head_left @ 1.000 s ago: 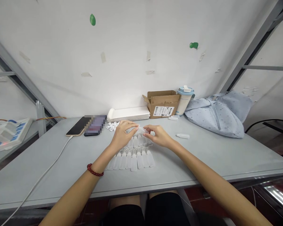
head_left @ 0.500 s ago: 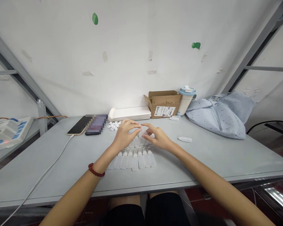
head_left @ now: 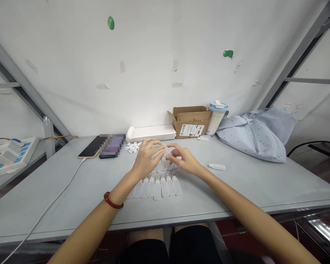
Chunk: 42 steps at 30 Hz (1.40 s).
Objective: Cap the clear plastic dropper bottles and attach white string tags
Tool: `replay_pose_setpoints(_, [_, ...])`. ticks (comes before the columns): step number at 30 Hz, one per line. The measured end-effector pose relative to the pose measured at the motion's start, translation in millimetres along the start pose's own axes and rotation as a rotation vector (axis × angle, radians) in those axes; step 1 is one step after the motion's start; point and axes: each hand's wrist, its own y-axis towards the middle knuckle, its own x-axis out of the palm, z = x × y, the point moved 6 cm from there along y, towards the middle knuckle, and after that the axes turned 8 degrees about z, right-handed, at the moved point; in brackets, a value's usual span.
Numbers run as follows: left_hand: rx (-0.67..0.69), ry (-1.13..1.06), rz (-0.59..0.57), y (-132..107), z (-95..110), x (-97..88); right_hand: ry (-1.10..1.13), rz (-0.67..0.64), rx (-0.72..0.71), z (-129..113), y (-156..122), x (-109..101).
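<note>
Over the middle of the table, my right hand (head_left: 183, 159) pinches a small translucent squeeze bottle (head_left: 168, 151) between thumb and fingers, holding it tilted. My left hand (head_left: 147, 157) is closed at the bottle's upper end, fingertips around a thin curved nozzle tube (head_left: 162, 144); the exact contact is hard to see. Below the hands lies a row of similar squeeze bottles (head_left: 157, 189), with curved tubes at their tops. More bottles behind that row are partly hidden by my hands. Small white caps (head_left: 132, 147) lie in a pile beyond my left hand.
Two phones (head_left: 92, 146) lie at the left, one with a white cable (head_left: 56, 200). Along the wall stand a white stack (head_left: 154, 132), an open cardboard box (head_left: 192, 123) and a lidded cup (head_left: 216, 119). Rightward are a loose bottle (head_left: 216, 167) and a blue cloth bag (head_left: 255, 135).
The bottle between my hands has tilted, and its curved tube now shows near my left fingertips. Both hands have shifted only slightly. The loose bottle on the right looks a little farther right and lower.
</note>
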Motion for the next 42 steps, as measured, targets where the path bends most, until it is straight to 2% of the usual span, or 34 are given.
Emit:
replay_pose_setpoints(5, [0.04, 0.096, -0.103, -4.0, 2.8, 5.8, 0.065, 0.003, 0.042, 1.7, -0.3, -0.2])
replay_pose_setpoints(9, [0.038, 0.14, -0.141, -6.5, 2.4, 9.0, 0.068, 0.01, 0.073, 4.4, -0.7, -1.2])
replay_pose_setpoints(16, [0.029, 0.139, -0.113, -5.7, 3.2, 6.4, 0.157, 0.009, 0.159, 9.6, 0.0, -0.3])
replay_pose_setpoints(21, [0.041, 0.139, 0.011, -2.9, 4.5, -1.4, 0.377, 0.003, 0.239, 11.0, 1.1, 0.2])
replay_pose_setpoints(25, [0.061, 0.109, 0.082, -0.6, 8.6, -5.6, 0.56, -0.07, 0.261, 7.7, 1.9, 4.0])
replay_pose_setpoints(36, [0.185, 0.019, -0.011, -4.9, 14.1, 3.2, 0.884, -0.11, 0.361, 8.6, 1.1, 8.2])
replay_pose_setpoints(42, [0.154, -0.039, -0.07, -4.1, 13.6, 4.7, 0.948, -0.168, 0.399, 4.0, 0.5, 10.9])
